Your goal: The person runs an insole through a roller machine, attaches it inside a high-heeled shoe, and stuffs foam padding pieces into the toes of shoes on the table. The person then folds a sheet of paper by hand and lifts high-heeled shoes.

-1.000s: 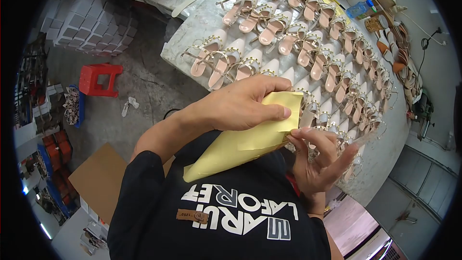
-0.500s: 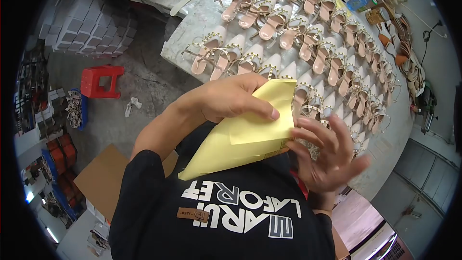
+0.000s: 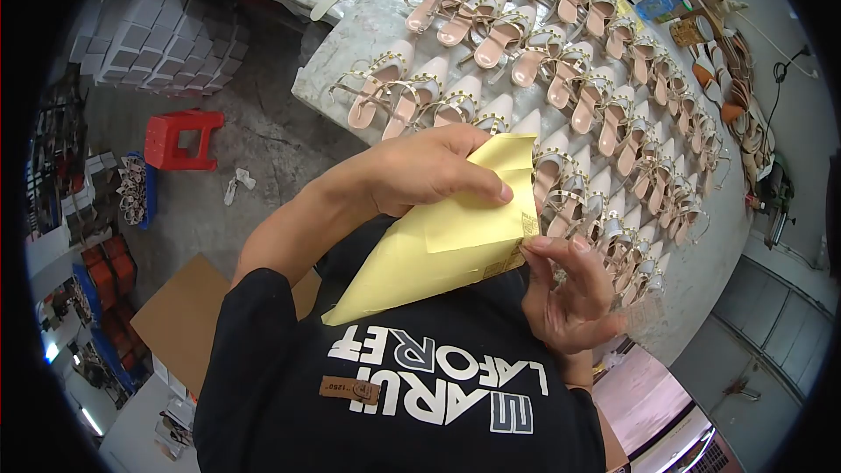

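A curled yellow sheet [image 3: 438,236], shaped like a cone with its point at the lower left, lies across my chest. My left hand [image 3: 429,171] is closed on its upper part, with the thumb on top and the other fingers partly hidden behind. At the sheet's right edge, beside small printed marks, my right hand [image 3: 574,289] has its thumb and a fingertip pressed together. A small translucent printed sticker [image 3: 646,314] clings to a finger of that hand. Whether the pinch holds the sheet's edge or another small piece is hard to tell.
Rows of studded pale sandals [image 3: 499,39] cover the worktable [image 3: 328,79]. On the floor at left stand a red stool [image 3: 182,140] and stacked white boxes [image 3: 162,31]. A cardboard piece [image 3: 184,315] lies lower left. A bottle [image 3: 661,4] stands at the table's far right.
The yellow sheet has shifted slightly left and up with my left hand. My right fingers spread, then drew in at the sheet's edge, where printed marks now show more.
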Available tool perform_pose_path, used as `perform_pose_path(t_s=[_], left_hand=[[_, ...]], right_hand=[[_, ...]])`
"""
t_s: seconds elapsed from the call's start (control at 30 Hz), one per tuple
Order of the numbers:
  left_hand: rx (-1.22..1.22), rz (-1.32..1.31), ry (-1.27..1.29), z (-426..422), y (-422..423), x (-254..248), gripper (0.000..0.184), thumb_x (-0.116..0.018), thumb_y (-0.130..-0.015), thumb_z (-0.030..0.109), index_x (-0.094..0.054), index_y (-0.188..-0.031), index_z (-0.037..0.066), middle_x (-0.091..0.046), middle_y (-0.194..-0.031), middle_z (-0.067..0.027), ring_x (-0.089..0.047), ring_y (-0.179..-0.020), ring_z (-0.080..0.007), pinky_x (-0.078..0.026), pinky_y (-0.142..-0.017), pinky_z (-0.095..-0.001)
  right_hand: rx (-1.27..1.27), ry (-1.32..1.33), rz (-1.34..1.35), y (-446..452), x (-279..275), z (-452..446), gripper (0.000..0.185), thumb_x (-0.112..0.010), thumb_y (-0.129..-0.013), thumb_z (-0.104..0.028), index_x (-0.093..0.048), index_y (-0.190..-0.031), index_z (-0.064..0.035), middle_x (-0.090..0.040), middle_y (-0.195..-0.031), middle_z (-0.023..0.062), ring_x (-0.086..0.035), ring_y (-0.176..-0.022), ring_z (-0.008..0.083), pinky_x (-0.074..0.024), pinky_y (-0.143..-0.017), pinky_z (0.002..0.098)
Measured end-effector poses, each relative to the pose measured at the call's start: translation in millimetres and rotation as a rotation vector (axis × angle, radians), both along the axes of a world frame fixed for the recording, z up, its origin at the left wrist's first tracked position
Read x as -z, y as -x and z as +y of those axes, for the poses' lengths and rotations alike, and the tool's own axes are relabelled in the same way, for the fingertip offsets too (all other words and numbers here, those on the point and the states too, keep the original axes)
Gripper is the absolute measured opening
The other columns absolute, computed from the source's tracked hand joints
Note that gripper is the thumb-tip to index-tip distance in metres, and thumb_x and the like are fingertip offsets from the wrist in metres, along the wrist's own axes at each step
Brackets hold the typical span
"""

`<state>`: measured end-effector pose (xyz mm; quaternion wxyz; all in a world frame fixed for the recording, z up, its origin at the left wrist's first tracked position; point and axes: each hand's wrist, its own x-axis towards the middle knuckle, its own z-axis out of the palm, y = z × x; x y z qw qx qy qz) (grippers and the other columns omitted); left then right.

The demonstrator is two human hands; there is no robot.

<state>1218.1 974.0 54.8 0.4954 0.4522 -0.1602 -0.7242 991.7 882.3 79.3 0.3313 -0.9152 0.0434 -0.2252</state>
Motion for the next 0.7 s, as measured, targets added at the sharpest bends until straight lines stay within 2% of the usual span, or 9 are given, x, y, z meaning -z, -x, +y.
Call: perform_pose_path(t_s=[0.23,0.3,0.37,0.43,0.5,0.6,0.63,0.67,0.7], left_hand=[[0.046,-0.014,-0.026,-5,-2,-2,0.025,-0.072,-0.085,0.017,-0.065,-0.101,-0.002,-0.069,-0.086,-0.0069,-0.067,-0.071,-0.0123,-0.053,-0.061,-0.0263],[0.044,-0.090,0.017,-7,-4,-4,0.024,-0.071,-0.086,0.018,-0.066,-0.100,-0.002,-0.069,-0.086,-0.0067,-0.066,-0.070,-0.0119,-0.053,-0.061,-0.0265],[0.052,-0.094,0.022,-9,-5,-4,0.024,-0.071,-0.087,0.018,-0.066,-0.100,-0.002,-0.069,-0.086,-0.0067,-0.066,-0.070,-0.0117,-0.052,-0.061,-0.0267],[0.051,-0.097,0.023,-9,-7,-3,0.025,-0.070,-0.087,0.019,-0.066,-0.100,-0.002,-0.069,-0.085,-0.0066,-0.066,-0.070,-0.0116,-0.052,-0.061,-0.0270],[0.119,-0.051,0.007,-11,-10,-1,0.029,-0.069,-0.090,0.013,-0.064,-0.115,-0.002,-0.071,-0.099,-0.0063,-0.068,-0.089,-0.0114,-0.054,-0.075,-0.0260],[0.091,-0.056,-0.007,-12,-10,-1,0.028,-0.069,-0.091,0.014,-0.065,-0.114,-0.001,-0.071,-0.100,-0.0067,-0.067,-0.090,-0.0111,-0.054,-0.075,-0.0264],[0.090,-0.056,-0.006,-12,-10,1,0.028,-0.069,-0.091,0.014,-0.065,-0.114,-0.001,-0.071,-0.100,-0.0067,-0.067,-0.090,-0.0111,-0.054,-0.075,-0.0264],[0.041,-0.124,0.013,-13,-9,5,0.027,-0.069,-0.089,0.017,-0.066,-0.108,-0.002,-0.071,-0.094,-0.0073,-0.067,-0.081,-0.0124,-0.054,-0.070,-0.0280],[-0.007,-0.193,0.032,-14,-9,7,0.027,-0.070,-0.087,0.021,-0.066,-0.102,-0.002,-0.070,-0.087,-0.0079,-0.066,-0.072,-0.0138,-0.053,-0.064,-0.0297]], right_hand=[[0.019,-0.073,-0.047,-6,-1,-6,0.112,-0.059,-0.083,0.023,0.010,-0.157,-0.0250,-0.044,-0.141,0.0276,-0.065,-0.107,0.0321,-0.0642,-0.079,0.0378],[0.013,-0.088,-0.029,-7,1,-4,0.109,-0.057,-0.084,0.023,0.007,-0.157,-0.0240,-0.047,-0.138,0.0280,-0.066,-0.105,0.0321,-0.0646,-0.079,0.0387],[0.138,-0.192,-0.156,-2,15,2,0.047,-0.060,-0.088,0.018,-0.046,-0.132,0.0081,-0.062,-0.119,0.0235,-0.068,-0.102,0.0292,-0.0588,-0.087,0.0338],[0.133,-0.218,-0.182,-7,14,4,0.049,-0.060,-0.087,0.019,-0.045,-0.132,0.0084,-0.061,-0.119,0.0235,-0.068,-0.103,0.0281,-0.0589,-0.087,0.0333],[0.131,-0.243,-0.209,-9,15,4,0.050,-0.060,-0.087,0.019,-0.043,-0.133,0.0086,-0.061,-0.119,0.0236,-0.067,-0.104,0.0271,-0.0591,-0.087,0.0328],[0.115,-0.189,-0.207,-9,17,3,0.062,-0.061,-0.087,0.019,-0.034,-0.141,0.0040,-0.059,-0.121,0.0241,-0.067,-0.105,0.0263,-0.0595,-0.087,0.0325],[0.099,-0.146,-0.138,-9,11,3,0.084,-0.061,-0.084,0.022,-0.017,-0.150,-0.0084,-0.056,-0.126,0.0256,-0.067,-0.100,0.0266,-0.0619,-0.082,0.0337],[0.082,-0.103,-0.069,-8,7,4,0.108,-0.060,-0.081,0.024,0.000,-0.159,-0.0209,-0.053,-0.131,0.0271,-0.068,-0.096,0.0269,-0.0643,-0.077,0.0350],[0.081,-0.101,-0.071,-5,8,8,0.108,-0.060,-0.081,0.024,0.000,-0.159,-0.0209,-0.053,-0.131,0.0271,-0.068,-0.096,0.0269,-0.0643,-0.077,0.0350]])
